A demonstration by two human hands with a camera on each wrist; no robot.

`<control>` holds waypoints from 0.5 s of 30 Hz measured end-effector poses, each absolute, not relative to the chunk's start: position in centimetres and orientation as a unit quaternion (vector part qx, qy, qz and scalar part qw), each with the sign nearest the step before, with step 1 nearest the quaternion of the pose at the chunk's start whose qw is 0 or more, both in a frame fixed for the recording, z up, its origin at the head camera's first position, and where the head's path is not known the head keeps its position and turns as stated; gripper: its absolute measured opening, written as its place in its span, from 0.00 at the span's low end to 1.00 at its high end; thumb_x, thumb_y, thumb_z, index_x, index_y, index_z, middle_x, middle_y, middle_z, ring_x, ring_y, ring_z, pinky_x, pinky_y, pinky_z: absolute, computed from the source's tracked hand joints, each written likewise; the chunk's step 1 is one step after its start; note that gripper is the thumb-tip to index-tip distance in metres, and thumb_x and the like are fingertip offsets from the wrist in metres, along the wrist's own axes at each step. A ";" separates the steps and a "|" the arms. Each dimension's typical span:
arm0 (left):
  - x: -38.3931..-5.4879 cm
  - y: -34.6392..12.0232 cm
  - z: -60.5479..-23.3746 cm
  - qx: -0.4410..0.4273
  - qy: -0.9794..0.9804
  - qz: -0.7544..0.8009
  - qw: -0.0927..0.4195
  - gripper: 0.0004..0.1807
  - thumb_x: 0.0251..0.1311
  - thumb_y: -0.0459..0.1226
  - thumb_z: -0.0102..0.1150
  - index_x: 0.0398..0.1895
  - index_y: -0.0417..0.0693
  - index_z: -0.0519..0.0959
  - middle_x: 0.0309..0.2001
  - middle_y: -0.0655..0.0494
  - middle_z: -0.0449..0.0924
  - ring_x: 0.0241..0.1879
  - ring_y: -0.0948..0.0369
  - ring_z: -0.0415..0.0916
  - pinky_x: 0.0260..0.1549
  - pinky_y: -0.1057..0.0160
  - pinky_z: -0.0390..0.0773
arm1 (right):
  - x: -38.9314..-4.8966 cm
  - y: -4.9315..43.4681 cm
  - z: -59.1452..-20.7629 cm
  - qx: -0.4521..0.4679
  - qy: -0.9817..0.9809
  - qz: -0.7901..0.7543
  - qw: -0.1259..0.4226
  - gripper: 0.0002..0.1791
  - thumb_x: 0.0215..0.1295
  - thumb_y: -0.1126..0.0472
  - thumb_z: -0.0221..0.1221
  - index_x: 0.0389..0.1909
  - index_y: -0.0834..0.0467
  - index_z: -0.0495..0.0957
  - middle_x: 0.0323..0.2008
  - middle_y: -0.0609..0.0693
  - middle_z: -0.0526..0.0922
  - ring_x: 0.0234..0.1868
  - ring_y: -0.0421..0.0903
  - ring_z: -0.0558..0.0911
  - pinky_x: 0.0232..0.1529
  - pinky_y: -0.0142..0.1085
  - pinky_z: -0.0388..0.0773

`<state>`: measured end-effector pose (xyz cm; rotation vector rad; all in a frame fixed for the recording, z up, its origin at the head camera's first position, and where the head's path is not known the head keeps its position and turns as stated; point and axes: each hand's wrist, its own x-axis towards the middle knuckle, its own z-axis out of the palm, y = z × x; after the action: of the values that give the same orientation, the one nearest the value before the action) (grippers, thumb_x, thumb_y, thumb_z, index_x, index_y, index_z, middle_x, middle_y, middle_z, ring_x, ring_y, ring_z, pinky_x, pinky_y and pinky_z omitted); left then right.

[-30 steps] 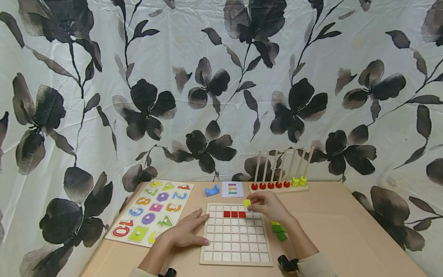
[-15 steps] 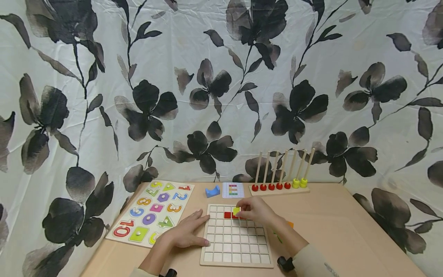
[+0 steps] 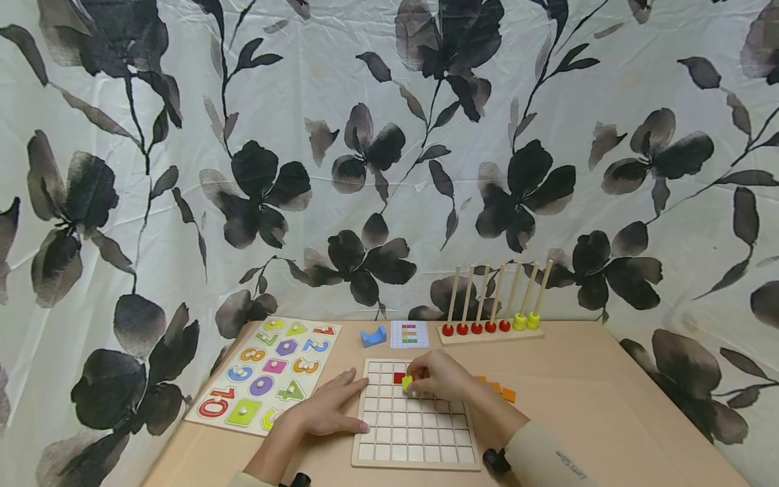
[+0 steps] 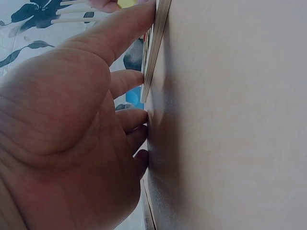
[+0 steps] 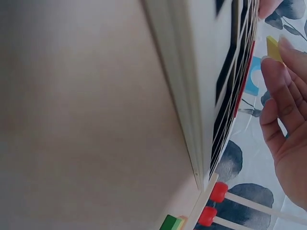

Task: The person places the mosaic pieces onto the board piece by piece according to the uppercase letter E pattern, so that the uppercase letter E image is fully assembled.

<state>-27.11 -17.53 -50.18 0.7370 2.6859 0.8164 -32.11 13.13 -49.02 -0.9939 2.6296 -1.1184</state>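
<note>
A yellow square tile (image 3: 407, 383) is pinched between the thumb and fingers of my right hand (image 3: 439, 376), just over the upper part of the wooden grid board (image 3: 420, 433). One red tile (image 3: 398, 377) shows in the board to the left of it; the hand covers the other red ones. My left hand (image 3: 333, 404) lies with fingers spread at the board's left edge, its thumb and index fingertip right at the frame. In the right wrist view the yellow tile (image 5: 274, 48) stands clear above the board's surface, gripped at the fingertips.
A number-and-shape puzzle board (image 3: 262, 379) lies at left. Behind the grid board are a blue curved block (image 3: 373, 337), a pattern card (image 3: 410, 334) and a peg stand (image 3: 490, 333) with red and yellow beads. Orange tiles (image 3: 508, 394) lie beyond the right forearm.
My right hand has carried the yellow tile left and toward me, from the board's far edge to below the red row. The left hand keeps its place.
</note>
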 end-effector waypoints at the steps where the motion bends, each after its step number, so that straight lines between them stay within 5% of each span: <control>1: -27.1 -17.5 -50.2 0.252 0.919 0.279 0.119 0.50 0.57 0.59 0.72 0.80 0.51 0.64 0.83 0.37 0.49 0.82 0.38 0.45 0.77 0.30 0.50 | -32.1 13.1 -49.1 -0.327 0.870 -0.365 0.059 0.08 0.62 0.60 0.73 0.39 0.58 0.88 0.21 0.42 0.79 0.22 0.33 0.74 0.24 0.25 0.71; 15: -27.5 -17.6 -50.5 0.248 0.921 0.276 0.119 0.51 0.57 0.62 0.71 0.80 0.53 0.64 0.83 0.38 0.49 0.83 0.39 0.45 0.77 0.30 0.49 | -32.3 12.6 -49.4 -0.322 0.884 -0.332 0.075 0.07 0.62 0.57 0.74 0.38 0.55 0.89 0.22 0.40 0.80 0.25 0.34 0.74 0.26 0.25 0.72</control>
<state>-27.47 -17.59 -50.48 0.7244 2.6940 0.8059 -32.31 12.58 -49.39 -0.9652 2.6502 -0.9950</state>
